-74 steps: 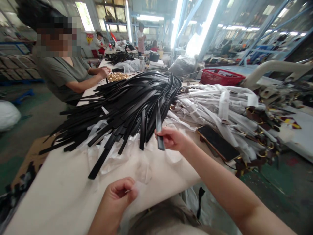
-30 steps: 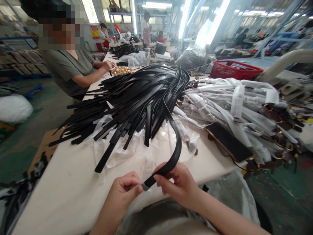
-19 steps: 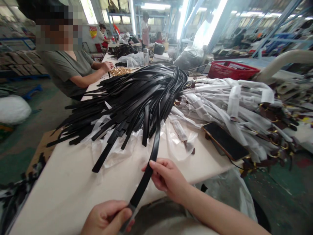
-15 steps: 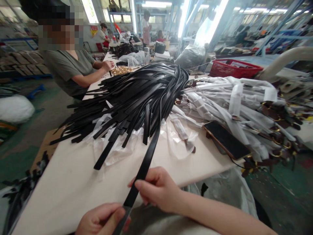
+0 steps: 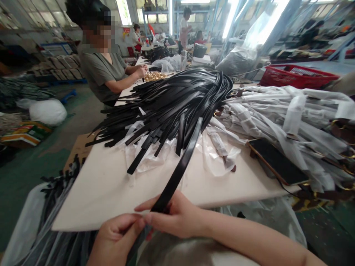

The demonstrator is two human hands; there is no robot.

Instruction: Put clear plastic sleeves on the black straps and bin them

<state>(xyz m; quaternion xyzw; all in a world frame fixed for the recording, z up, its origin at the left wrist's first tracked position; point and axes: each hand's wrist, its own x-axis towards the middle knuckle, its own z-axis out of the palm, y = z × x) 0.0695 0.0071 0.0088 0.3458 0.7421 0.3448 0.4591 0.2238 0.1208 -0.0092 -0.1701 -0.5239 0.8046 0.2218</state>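
Observation:
A long black strap (image 5: 181, 168) runs from the edge of the strap pile down to my hands, its upper end lying over the pile's near side. My left hand (image 5: 118, 236), at the bottom, pinches the strap's lower part between thumb and fingers. Close beside it, my right hand (image 5: 181, 216) grips the strap from the right, the fingers partly behind it. The two hands nearly touch at the thumbs. Below them the strap's lower end is blurred and partly hidden. A big heap of black straps (image 5: 177, 98) covers the middle of the white table (image 5: 111, 184).
White-wrapped straps (image 5: 266, 114) pile up on the right, with a phone (image 5: 277, 160) at their near edge. Behind them stands a red basket (image 5: 299, 75). A co-worker (image 5: 104, 72) sits at the left by gold-coloured pieces (image 5: 155, 76). More straps hang at lower left (image 5: 63, 240).
The view has swung left, so the table appears further right. My hands have come together along the strap, and its upper end now shows against the pile.

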